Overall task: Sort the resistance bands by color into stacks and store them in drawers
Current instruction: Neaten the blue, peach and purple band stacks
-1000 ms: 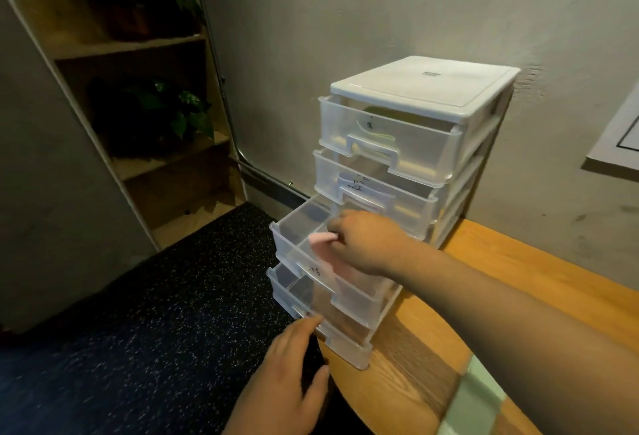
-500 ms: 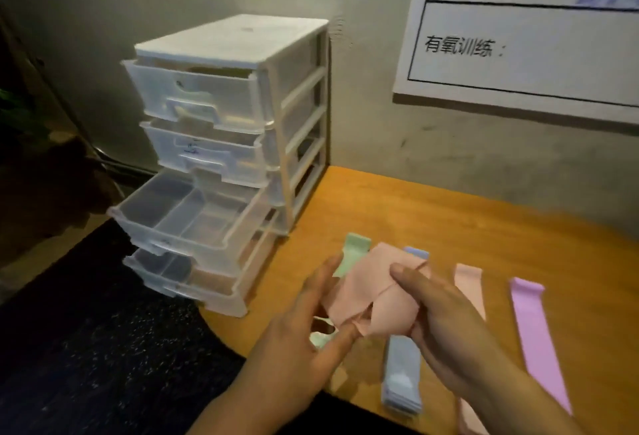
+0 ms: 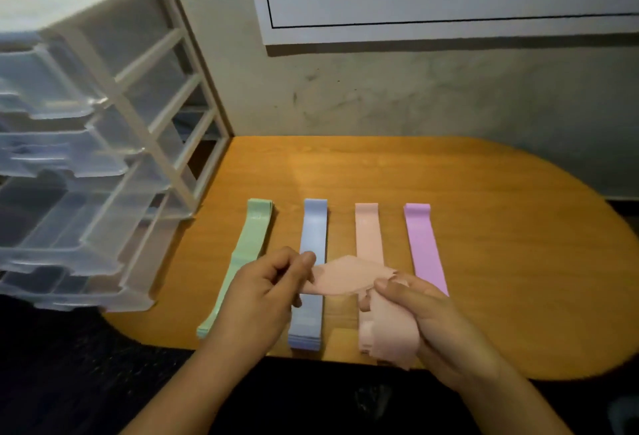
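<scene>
Head view records, on the wooden table (image 3: 501, 220), the drawer unit (image 3: 103, 116) at nine o'clock and four colour stacks (image 3: 314, 227) at centre, with a crumpled pink band (image 3: 345, 279) at six o'clock, judged light, limp and stretchy, best taken at its ends, pinched by the left hand (image 3: 262, 293) and gripped in the curled right hand (image 3: 428, 313).

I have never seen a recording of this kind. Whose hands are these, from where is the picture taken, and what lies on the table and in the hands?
There is no machine: a person wears a camera on the head, which looks down at their own hands. The left hand and right hand together pinch a loose pink band above the wooden table. On the table lie four rows: a green stack, a blue stack, a pink stack and a purple band. At the left stands a clear plastic drawer unit.
</scene>
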